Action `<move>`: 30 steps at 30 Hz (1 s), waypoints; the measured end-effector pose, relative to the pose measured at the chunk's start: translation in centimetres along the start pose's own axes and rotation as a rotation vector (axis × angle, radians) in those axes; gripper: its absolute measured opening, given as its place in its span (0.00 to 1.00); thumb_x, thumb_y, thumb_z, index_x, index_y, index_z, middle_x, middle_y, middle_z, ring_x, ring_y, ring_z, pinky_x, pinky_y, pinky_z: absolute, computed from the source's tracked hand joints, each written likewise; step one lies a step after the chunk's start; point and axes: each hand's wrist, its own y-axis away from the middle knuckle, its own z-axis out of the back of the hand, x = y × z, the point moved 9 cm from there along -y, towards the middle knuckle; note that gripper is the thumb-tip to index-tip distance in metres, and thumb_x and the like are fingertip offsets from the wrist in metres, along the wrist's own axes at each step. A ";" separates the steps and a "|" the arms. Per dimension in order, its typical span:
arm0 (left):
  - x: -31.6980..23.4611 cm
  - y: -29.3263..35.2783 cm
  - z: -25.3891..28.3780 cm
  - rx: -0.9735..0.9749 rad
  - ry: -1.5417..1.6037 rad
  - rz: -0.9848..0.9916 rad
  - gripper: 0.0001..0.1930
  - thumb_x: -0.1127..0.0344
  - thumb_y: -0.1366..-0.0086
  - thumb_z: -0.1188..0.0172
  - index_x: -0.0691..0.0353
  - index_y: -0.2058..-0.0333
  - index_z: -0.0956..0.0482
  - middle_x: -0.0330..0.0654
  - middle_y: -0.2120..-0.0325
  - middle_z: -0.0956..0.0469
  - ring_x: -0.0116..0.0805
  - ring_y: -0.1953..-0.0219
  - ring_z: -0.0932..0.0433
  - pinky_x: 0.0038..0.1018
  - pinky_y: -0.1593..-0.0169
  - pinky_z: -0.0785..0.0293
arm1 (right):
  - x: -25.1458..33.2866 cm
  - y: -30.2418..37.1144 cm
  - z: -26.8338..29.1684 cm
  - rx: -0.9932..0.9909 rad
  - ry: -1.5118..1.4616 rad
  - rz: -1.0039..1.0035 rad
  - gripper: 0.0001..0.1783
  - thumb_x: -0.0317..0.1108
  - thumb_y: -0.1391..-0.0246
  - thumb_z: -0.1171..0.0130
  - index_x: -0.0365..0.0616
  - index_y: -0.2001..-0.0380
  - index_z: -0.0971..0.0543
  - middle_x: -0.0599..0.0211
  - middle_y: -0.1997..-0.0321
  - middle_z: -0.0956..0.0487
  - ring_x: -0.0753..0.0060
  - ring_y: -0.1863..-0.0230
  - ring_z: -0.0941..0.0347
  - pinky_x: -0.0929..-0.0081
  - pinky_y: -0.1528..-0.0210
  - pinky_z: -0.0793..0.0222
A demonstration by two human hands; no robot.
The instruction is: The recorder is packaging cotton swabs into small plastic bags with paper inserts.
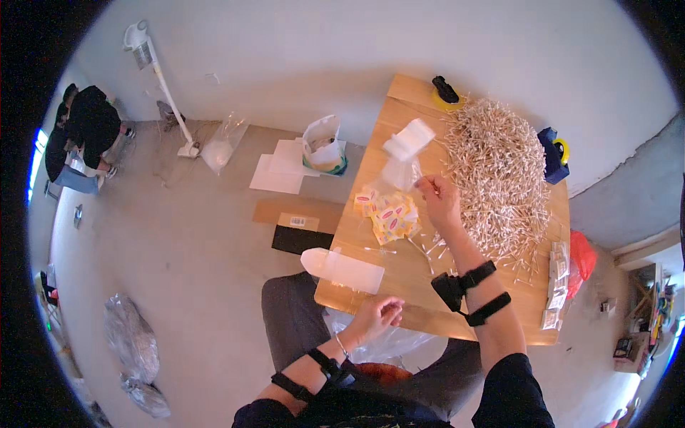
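Note:
My right hand (439, 198) reaches over the middle of the wooden table (414, 314), thumb and forefinger pinched at the edge of a clear plastic bag (402, 175). Just beyond lies a stack of white translucent bags (410, 139). Beside that hand, a large heap of cotton swabs (499, 185) covers the table's right side. A pile of yellow and white printed slips (389, 216) sits left of it. My left hand (374, 319) hovers at the near edge, fingers loosely curled with nothing visible in them. Close to it rests a white card sleeve (349, 273) with a rounded flap.
Tape dispensers, one black and yellow (446, 93) and one blue (553, 155), stand beside the heap. Small packs (555, 285) line the right edge, by a red bag (582, 260). A bin (323, 146), a cordless vacuum (164, 85) and people (93, 125) are to the left.

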 end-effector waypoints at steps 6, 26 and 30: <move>-12.0 1.8 5.5 -0.519 -0.255 -0.423 0.20 0.67 0.35 0.45 0.64 0.46 0.35 0.40 0.58 0.26 0.29 0.53 0.27 0.27 0.50 0.31 | 3.2 7.5 -0.8 0.500 -0.568 -0.236 0.12 0.36 0.38 0.53 0.40 0.69 0.23 0.69 0.68 0.21 0.77 0.65 0.26 0.75 0.61 0.29; -10.2 7.9 15.6 -0.804 0.464 -0.306 0.06 0.67 0.38 0.41 0.64 0.66 0.22 0.39 0.69 0.20 0.24 0.66 0.24 0.22 0.58 0.27 | 6.9 16.9 -13.3 0.645 -0.521 -0.276 0.12 0.35 0.43 0.45 0.36 0.65 0.21 0.65 0.69 0.20 0.78 0.69 0.27 0.80 0.67 0.31; -8.4 6.8 15.0 -0.848 0.544 -0.243 0.10 0.69 0.35 0.45 0.65 0.57 0.27 0.40 0.66 0.22 0.27 0.63 0.23 0.23 0.56 0.26 | 5.6 16.1 -13.3 0.523 -0.437 -0.241 0.12 0.36 0.45 0.43 0.39 0.77 0.23 0.68 0.78 0.23 0.80 0.77 0.31 0.80 0.74 0.34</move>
